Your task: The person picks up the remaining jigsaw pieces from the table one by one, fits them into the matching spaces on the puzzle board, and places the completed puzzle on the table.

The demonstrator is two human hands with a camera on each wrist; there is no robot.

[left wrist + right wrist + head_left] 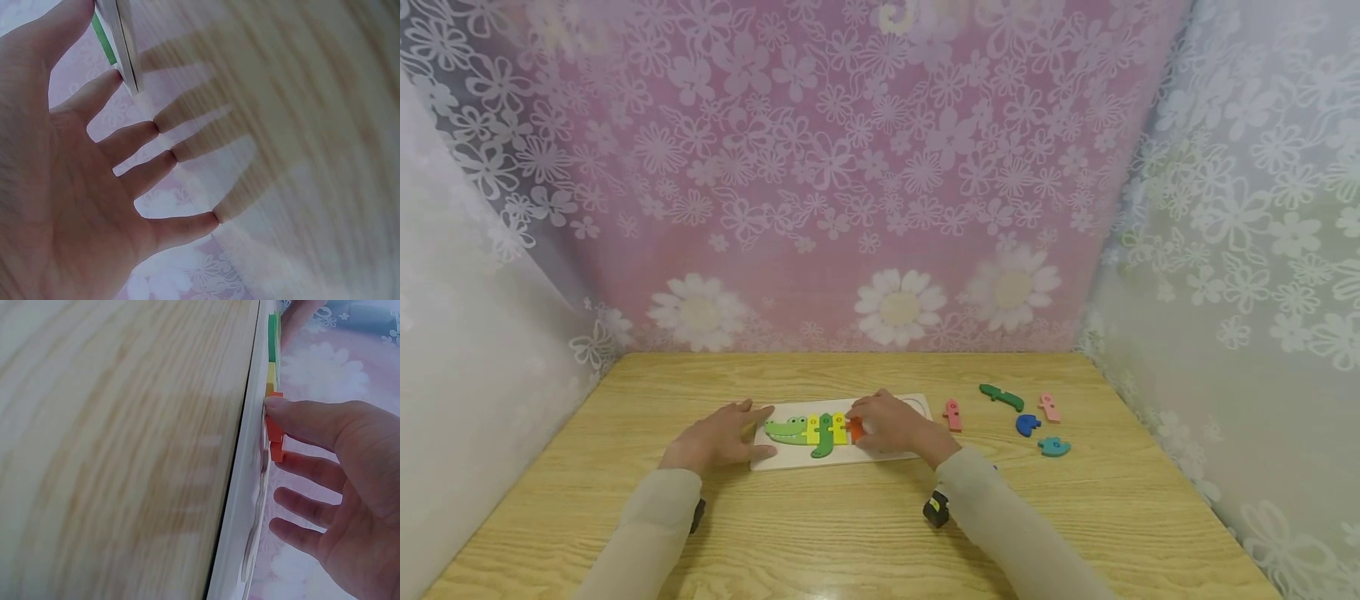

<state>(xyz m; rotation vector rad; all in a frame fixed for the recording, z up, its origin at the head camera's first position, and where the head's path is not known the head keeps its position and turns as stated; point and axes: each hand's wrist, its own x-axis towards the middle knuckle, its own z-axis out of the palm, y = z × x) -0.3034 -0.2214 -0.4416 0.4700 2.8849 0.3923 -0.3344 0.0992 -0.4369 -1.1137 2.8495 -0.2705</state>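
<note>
A pale wooden puzzle board [790,463] lies on the table. Set in it from the left are a green crocodile head [786,432], a yellow piece [813,430], a green piece with a leg [824,440] and another yellow piece [839,428]. My right hand [891,425] pinches an orange puzzle piece [274,428] between thumb and finger, beside that second yellow piece; the other fingers spread loosely. At the board's left end, my left hand [718,437] touches it with thumb and index finger. Its other fingers [140,178] are fairly straight, tips on the table.
Right of the board lie loose pieces: a red-pink one [952,414], a dark green one [1002,397], a pink one [1049,408], a blue one [1027,426] and a teal one [1055,447]. Flower-patterned cloth [835,167] hangs behind the wooden table [820,533].
</note>
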